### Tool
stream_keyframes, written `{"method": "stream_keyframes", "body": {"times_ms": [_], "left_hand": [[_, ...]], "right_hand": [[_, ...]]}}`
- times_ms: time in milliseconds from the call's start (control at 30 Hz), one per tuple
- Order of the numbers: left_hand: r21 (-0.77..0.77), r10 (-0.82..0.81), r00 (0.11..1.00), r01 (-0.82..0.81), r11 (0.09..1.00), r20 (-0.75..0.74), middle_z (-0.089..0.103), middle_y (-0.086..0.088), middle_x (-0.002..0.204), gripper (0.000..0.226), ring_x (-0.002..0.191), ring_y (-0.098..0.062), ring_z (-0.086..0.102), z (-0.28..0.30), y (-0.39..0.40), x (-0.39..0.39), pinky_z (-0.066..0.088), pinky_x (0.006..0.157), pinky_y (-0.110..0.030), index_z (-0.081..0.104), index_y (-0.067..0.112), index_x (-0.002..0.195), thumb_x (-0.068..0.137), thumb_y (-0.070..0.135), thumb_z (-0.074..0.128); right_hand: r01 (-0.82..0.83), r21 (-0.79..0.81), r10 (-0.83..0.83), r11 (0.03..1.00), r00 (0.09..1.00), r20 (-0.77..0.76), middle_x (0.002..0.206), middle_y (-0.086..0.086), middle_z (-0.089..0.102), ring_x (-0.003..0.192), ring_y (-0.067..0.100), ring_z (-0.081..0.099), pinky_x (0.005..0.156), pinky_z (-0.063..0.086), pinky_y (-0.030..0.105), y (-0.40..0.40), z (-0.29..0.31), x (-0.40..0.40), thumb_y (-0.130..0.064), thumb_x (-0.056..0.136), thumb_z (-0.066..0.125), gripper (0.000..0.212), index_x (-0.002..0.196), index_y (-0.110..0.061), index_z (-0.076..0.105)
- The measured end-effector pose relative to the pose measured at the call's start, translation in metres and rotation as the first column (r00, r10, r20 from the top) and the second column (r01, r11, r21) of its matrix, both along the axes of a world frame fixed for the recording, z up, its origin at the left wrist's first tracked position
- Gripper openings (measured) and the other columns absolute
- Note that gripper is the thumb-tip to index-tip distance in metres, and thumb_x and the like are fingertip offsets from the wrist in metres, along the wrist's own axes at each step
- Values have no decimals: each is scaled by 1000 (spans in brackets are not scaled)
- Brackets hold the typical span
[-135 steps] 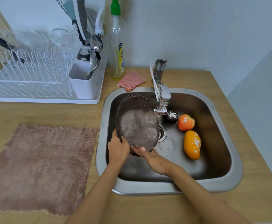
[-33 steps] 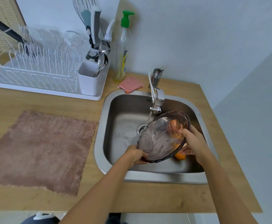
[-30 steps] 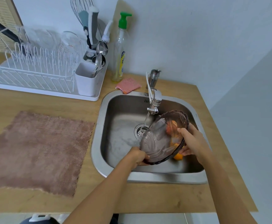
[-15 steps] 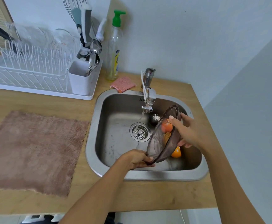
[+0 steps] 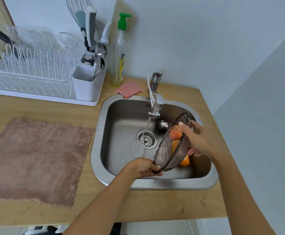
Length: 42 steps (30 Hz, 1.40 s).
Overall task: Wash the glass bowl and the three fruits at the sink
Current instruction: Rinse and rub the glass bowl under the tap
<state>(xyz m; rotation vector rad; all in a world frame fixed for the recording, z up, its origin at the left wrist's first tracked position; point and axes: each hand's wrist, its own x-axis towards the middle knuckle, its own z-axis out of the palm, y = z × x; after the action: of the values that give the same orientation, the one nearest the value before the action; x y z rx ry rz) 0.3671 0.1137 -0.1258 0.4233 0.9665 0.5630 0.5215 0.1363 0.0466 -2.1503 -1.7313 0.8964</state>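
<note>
I see the desk [image 5: 36,109] carrying the sink [image 5: 97,150], with water running from the tap [image 5: 156,106] onto the drain. The bowl [image 5: 170,148] is tilted on edge over the sink's right side, clear of the stream. My left hand [image 5: 143,167] pinches its low rim; my right hand [image 5: 201,139] curls round the high rim. To rinse well I'd swing the bowl's hollow under the stream and turn it slowly, grip firm since wet glass is likely slippery. A towel [image 5: 33,158] lies left, a rack [image 5: 28,73] behind it. The three fruits lie under the bowl: orange one [image 5: 184,161], red one [image 5: 174,133], dark one [image 5: 162,125], so I'd keep it lifted off them
</note>
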Motion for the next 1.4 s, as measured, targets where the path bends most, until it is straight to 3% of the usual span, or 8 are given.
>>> {"method": "stream_keyframes", "body": {"times_ms": [133,200,367,500,633,900,1233,1400], "left_hand": [[0,35,998,-35,999,-55,67,-18,102,24,83,-24,69,4,0,-3,61,69,-26,57,-6,107,85,-15,57],[12,95,992,-94,995,-86,67,-17,102,36,80,-24,69,8,-1,-4,61,62,-29,52,2,112,82,-16,59],[107,229,970,-219,970,-84,66,-18,101,54,77,-26,68,28,-6,-10,59,63,-34,42,13,123,83,-22,48],[250,145,982,-111,962,-124,63,-20,120,56,82,-30,68,53,-16,-30,57,79,-43,38,16,125,84,-20,45],[351,85,974,-7,937,-208,66,-16,116,54,83,-26,69,83,-36,-67,60,67,-33,46,18,127,84,-14,52],[396,151,932,-10,918,-329,69,-8,116,48,92,-22,70,115,-84,-183,60,66,-28,51,26,131,91,0,59],[403,350,831,-169,899,-433,70,-5,106,45,86,-20,67,114,-126,-317,56,74,-34,50,23,134,94,3,55],[427,422,778,-221,877,-464,70,-4,110,43,86,-17,67,118,-140,-366,57,68,-29,50,24,133,96,3,52]], "right_hand": [[83,-55,-85,995,996,-30,108,7,71,85,23,71,71,59,35,2,0,12,-61,85,47,65,143,-33,38],[151,-83,-154,985,988,-33,90,8,71,78,23,69,68,57,33,-3,6,23,-37,88,52,43,128,-24,53],[322,-122,-338,939,930,-145,84,17,70,80,32,68,76,59,44,-36,6,61,-3,81,57,13,90,-4,67],[344,-211,-394,915,877,-275,96,20,70,87,36,69,72,58,43,-67,-3,75,-26,95,57,29,105,2,61],[303,-297,-401,906,838,-369,98,20,72,88,38,70,69,59,41,-90,-15,70,-47,97,42,45,112,-8,60],[114,-408,-366,906,698,-615,114,18,68,89,35,70,60,58,36,-110,-32,-13,-20,105,32,31,129,-14,51],[-124,-383,-202,915,682,-703,88,18,70,73,30,69,59,61,36,-98,-42,-155,-12,104,30,29,103,-15,59],[-228,-399,-158,888,664,-731,83,13,72,73,26,71,59,60,33,-81,-42,-206,-16,105,30,29,113,-11,58]]}}
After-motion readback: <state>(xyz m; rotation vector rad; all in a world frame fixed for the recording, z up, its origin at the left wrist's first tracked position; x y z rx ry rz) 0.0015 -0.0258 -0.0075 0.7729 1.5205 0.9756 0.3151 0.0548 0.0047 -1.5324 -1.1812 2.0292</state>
